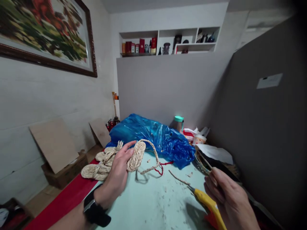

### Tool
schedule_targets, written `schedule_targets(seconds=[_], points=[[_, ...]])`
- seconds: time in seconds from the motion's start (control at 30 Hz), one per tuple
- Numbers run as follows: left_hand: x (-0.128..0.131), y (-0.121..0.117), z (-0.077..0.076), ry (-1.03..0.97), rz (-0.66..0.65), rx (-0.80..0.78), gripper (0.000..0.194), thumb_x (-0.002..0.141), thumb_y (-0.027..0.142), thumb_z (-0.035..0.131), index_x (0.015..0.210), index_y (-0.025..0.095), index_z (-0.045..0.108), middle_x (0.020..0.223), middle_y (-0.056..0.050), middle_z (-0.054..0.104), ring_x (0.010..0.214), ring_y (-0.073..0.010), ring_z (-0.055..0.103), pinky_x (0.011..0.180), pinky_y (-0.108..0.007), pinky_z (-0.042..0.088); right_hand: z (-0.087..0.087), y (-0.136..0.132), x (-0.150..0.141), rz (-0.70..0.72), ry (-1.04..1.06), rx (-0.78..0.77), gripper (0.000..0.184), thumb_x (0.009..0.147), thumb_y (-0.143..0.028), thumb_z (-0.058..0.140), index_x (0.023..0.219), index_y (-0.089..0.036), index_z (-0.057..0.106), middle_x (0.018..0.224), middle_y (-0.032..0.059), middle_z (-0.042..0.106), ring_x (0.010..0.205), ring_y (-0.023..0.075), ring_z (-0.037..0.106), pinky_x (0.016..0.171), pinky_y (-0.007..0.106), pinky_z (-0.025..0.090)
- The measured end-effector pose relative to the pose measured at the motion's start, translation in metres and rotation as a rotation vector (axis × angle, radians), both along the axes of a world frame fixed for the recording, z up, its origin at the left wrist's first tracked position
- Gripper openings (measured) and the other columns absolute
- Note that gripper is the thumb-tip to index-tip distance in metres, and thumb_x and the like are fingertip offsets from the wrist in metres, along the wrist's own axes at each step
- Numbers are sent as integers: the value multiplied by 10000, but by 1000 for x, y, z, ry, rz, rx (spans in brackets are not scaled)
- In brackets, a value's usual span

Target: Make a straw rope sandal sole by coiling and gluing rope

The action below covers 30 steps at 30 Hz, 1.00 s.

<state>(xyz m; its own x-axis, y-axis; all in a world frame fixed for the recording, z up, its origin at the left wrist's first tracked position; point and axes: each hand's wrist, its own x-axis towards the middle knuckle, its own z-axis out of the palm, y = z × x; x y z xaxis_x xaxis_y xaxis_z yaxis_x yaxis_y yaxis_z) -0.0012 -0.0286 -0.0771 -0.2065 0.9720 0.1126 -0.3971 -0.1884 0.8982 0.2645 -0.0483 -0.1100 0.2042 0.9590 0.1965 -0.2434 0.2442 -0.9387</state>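
My left hand (121, 163), a dark watch on its wrist, is closed on a flat oval coil of braided straw (136, 156). From the coil a loose braided end (155, 151) curves round to the right, over the table. My right hand (226, 195) pinches a thin straw-coloured strand (205, 160) that points up and left. Beneath and beside that hand lies a yellow glue gun (207, 201), its nozzle toward the table's middle. Several more braided straw pieces (96, 172) lie left of my left hand, partly hidden by it.
A blue plastic bag (148, 132) lies across the back of the pale table (144, 204). Behind it stand a green-lidded bottle (178, 123) and a paper cup (199, 139). A red cord (160, 171), a loose strand (178, 177) and scattered scraps are on the tabletop. Grey panels close off back and right.
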Motion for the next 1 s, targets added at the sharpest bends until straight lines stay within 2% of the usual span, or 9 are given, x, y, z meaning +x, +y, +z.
schedule_targets(seconds=[0.13,0.23,0.33,0.43,0.5,0.63,0.8,0.9,1.0], points=[[-1,-11,17,-30,-16,23,458,837,273,667,1271,135,617,1160,-120,736,1012,-237,691,843,-314,501,-2,0,0,-10,-93,57,479,792,-560,723,636,-183,473,578,-31,386,528,101,334,470,199,321],[2,-27,29,-47,-75,25,501,848,257,665,1326,130,587,1224,-144,713,1087,-256,668,915,-347,494,-3,-3,-5,83,-189,100,357,816,-503,726,754,-192,562,674,0,514,637,134,452,555,211,383],[10,-44,34,-81,-133,12,523,866,248,657,1366,136,555,1263,-152,695,1148,-263,644,966,-360,486,-3,-6,-10,192,-272,129,321,851,-500,685,826,-192,600,711,19,577,672,162,513,612,250,421],[24,-57,33,-160,-204,2,533,876,234,654,1391,173,533,1313,-125,670,1202,-253,617,1005,-340,477,-1,-10,-13,268,-337,125,335,907,-505,610,845,-176,605,705,35,610,648,171,530,640,283,429],[35,-61,31,-218,-257,-9,565,878,221,658,1419,197,497,1340,-105,654,1226,-248,603,1008,-330,485,-1,-12,-14,272,-362,114,358,945,-508,549,805,-179,563,631,8,563,599,155,496,617,276,403],[57,-60,26,-305,-307,-48,654,893,222,653,1484,212,373,1373,-84,632,1280,-230,561,1010,-305,502,-6,-12,-12,217,-389,88,438,996,-537,420,714,-202,414,553,-42,412,543,129,413,566,255,341],[71,-52,20,-313,-351,-108,717,893,189,656,1511,226,296,1394,-80,614,1313,-225,532,1036,-311,499,-16,-5,-7,118,-433,86,529,948,-593,482,612,-204,354,517,-48,363,505,108,322,516,246,282],[72,-47,17,-310,-335,-157,719,886,163,662,1507,234,307,1402,-70,609,1327,-211,518,1047,-290,489,-15,-3,-9,126,-440,112,487,933,-558,531,628,-192,432,536,-30,435,517,113,383,528,241,323],[72,-42,15,-353,-319,-196,691,883,150,661,1491,249,348,1393,-53,619,1338,-202,505,1067,-281,469,-10,-4,-12,189,-427,131,327,941,-485,549,820,-181,555,723,17,593,627,138,521,608,241,431]])
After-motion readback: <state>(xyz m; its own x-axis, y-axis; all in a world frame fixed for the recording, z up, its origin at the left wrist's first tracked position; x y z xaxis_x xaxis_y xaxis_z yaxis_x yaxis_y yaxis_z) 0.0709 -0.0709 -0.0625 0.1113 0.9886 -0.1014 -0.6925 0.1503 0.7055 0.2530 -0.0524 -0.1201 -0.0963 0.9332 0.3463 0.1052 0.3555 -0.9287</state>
